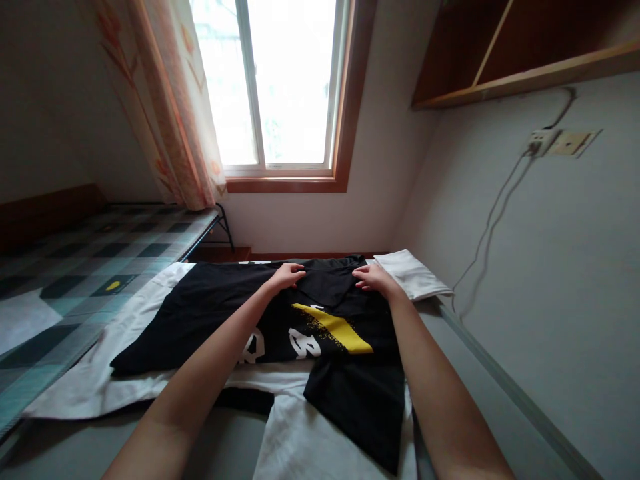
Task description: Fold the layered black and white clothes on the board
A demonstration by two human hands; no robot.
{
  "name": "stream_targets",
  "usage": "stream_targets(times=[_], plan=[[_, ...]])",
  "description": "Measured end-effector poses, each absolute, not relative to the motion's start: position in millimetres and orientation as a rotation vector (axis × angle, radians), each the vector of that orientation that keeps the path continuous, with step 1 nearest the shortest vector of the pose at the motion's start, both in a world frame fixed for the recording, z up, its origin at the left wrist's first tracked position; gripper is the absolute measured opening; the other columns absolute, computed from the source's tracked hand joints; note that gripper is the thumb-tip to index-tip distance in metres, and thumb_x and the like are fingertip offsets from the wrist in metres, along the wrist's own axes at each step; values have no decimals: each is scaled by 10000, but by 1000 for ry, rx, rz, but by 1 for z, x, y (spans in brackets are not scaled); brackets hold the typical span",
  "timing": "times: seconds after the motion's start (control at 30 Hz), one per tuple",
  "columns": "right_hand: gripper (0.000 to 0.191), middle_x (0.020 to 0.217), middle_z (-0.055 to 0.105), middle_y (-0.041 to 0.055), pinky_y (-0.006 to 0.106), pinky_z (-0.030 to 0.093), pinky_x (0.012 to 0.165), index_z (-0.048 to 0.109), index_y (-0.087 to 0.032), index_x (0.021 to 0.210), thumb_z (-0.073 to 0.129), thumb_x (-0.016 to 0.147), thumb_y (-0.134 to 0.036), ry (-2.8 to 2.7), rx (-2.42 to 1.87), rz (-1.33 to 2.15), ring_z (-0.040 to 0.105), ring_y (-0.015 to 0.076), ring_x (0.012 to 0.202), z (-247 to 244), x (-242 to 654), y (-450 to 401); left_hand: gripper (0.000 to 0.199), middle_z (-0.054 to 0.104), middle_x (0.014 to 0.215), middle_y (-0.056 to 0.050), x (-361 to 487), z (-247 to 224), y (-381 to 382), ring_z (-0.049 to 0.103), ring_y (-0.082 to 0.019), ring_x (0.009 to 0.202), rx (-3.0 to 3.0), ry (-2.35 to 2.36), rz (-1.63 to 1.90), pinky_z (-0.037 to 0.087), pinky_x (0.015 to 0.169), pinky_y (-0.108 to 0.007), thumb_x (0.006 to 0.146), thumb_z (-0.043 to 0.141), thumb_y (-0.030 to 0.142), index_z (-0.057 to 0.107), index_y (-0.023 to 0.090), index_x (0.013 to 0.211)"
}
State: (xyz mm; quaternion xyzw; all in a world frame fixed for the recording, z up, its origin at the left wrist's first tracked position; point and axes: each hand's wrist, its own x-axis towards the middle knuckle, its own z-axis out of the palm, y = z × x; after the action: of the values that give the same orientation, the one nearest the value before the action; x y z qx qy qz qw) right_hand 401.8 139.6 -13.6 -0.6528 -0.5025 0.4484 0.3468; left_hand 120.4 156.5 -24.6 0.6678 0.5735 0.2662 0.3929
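A black T-shirt (200,313) with a yellow stripe and white lettering lies sideways over a white garment (295,427). My left hand (289,275) is at the far part of the black shirt, its fingers bent onto the cloth. Opposite it, my right hand (374,277) has its fingertips at the same folded-over black flap, which spans the gap between both hands. Both hands look closed on this fabric, though the fingertips are partly hidden. One short black sleeve hangs toward me over the white cloth.
A folded white cloth (413,275) sits just right of my right hand. The grey table surface (480,387) runs along the right wall. A bed with a checked sheet (135,243) stands at left. Above right is a wooden shelf (530,73); a cord (493,213) hangs from the socket.
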Motion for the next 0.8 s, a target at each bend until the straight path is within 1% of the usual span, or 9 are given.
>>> stream_targets(times=[0.07,0.17,0.3,0.43,0.5,0.57,0.63,0.7,0.8], plan=[[199,942,754,124,171,507,472,716,-111,994,733,800,-157,-1321,-1719,1133,675,119,588,-15,399,140,478,741,1055,-133,126,-26,160,645,-136,587,1684,1465,655,445,500,-229,859,621,310,644,95,1286],[333,1071,738,149,168,508,486,672,-106,1171,680,844,-167,-1351,-1745,1058,677,111,612,-20,394,142,466,734,1063,-153,133,-30,164,659,-141,601,1680,1499,681,459,518,-235,881,598,303,636,76,1285],[422,1058,741,155,157,487,473,616,-101,1279,654,867,-186,-1432,-1826,930,685,117,625,-29,390,147,445,710,1146,-165,138,-39,167,698,-175,747,1721,1568,785,533,714,-287,886,584,256,630,78,1291],[418,1021,746,170,187,499,496,644,-83,1240,684,837,-186,-1501,-1867,850,701,154,645,-35,390,152,373,646,1264,-164,140,-46,162,634,-259,1116,1810,1625,861,472,978,-336,864,608,228,688,102,1205],[399,1019,749,167,221,535,560,672,-89,1202,699,817,-190,-1529,-1874,807,719,184,685,-38,392,154,387,576,1341,-168,142,-48,155,591,-274,1182,1862,1671,885,448,1015,-349,858,615,238,682,112,1218],[387,1052,747,160,263,568,670,692,-102,1179,699,803,-192,-1556,-1876,753,738,222,795,-39,393,156,396,532,1365,-150,144,-49,148,597,-267,1152,1995,1745,880,458,1000,-359,839,639,239,683,150,1222],[383,1139,728,157,305,566,820,707,-117,1166,692,790,-188,-1577,-1874,691,719,260,982,-41,395,158,361,570,1300,-106,145,-47,143,590,-259,1138,2234,1744,824,454,998,-371,824,668,234,705,210,1181],[377,1221,700,152,338,525,945,722,-130,1151,685,781,-187,-1605,-1864,620,654,280,1145,-43,396,160,309,638,1190,-64,144,-43,140,574,-255,1140,2476,1561,716,438,1006,-381,824,698,264,725,254,1132],[393,1247,691,134,357,531,947,711,-155,1189,663,801,-203,-1664,-1810,581,643,269,1158,-45,397,159,333,683,1118,-33,142,-38,140,599,-230,1077,2625,1175,538,453,953,-352,798,758,354,729,274,1119]])
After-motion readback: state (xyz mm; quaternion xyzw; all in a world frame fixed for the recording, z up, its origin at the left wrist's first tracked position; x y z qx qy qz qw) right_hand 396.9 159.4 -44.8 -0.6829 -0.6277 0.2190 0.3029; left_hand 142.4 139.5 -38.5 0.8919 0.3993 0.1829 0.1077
